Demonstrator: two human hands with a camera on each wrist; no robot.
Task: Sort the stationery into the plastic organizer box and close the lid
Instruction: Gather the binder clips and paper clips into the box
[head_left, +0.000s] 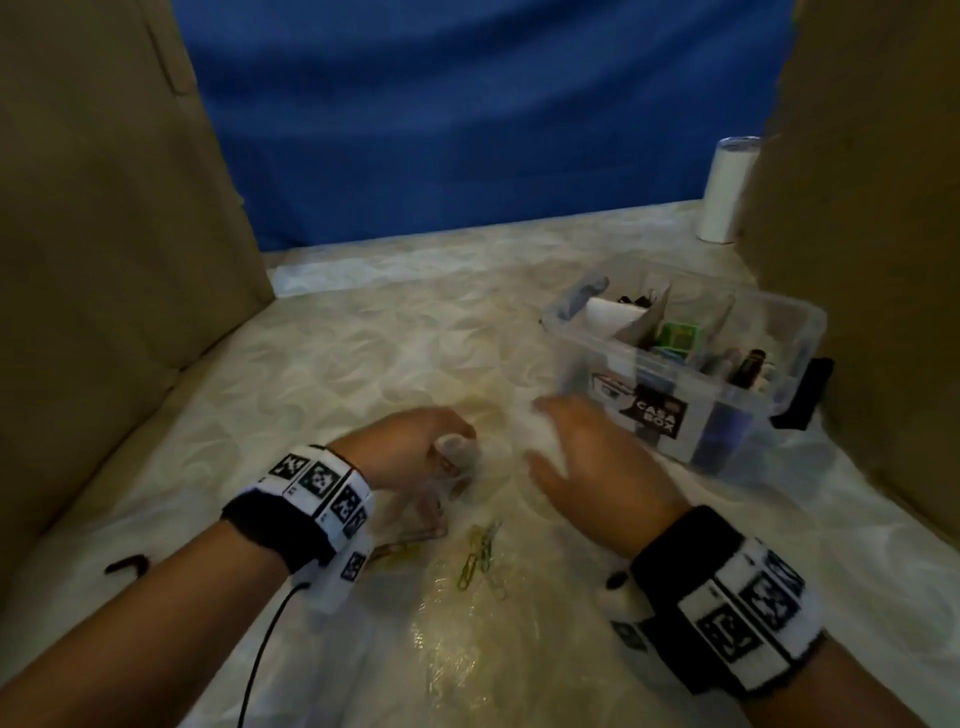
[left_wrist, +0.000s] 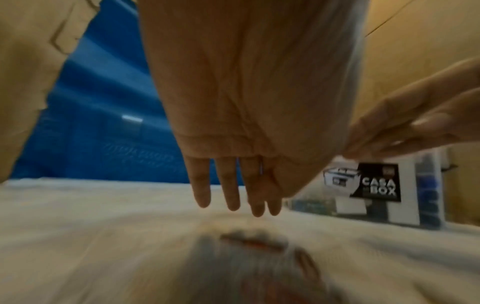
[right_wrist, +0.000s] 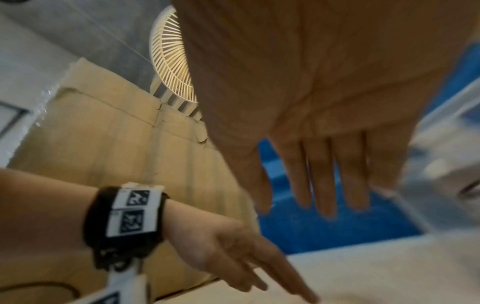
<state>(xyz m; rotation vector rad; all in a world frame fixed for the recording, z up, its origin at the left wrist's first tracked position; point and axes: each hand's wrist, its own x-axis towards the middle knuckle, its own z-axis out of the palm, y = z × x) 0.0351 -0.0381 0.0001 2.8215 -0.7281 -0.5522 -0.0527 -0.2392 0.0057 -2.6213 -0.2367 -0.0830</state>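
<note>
A clear plastic organizer box (head_left: 597, 374) with a "CASA BOX" label (left_wrist: 376, 183) stands open at the right of the table. Its compartments hold pens, a green item and dark clips. Several gold and green paper clips (head_left: 480, 558) lie loose on the table, just nearer me than both hands. My left hand (head_left: 452, 467) hovers low over the table, its fingers (left_wrist: 233, 197) straight and pointing down, holding nothing. My right hand (head_left: 561, 431) is blurred, close to the box's front left corner, with its fingers (right_wrist: 324, 185) spread straight and empty.
Cardboard walls stand at the left (head_left: 104, 234) and right (head_left: 883, 260), with a blue cloth (head_left: 467, 130) behind. A white cylinder (head_left: 724, 192) stands at the back right. Crinkled clear plastic (head_left: 467, 649) lies near the front edge. A black cable (head_left: 260, 649) trails from my left wrist.
</note>
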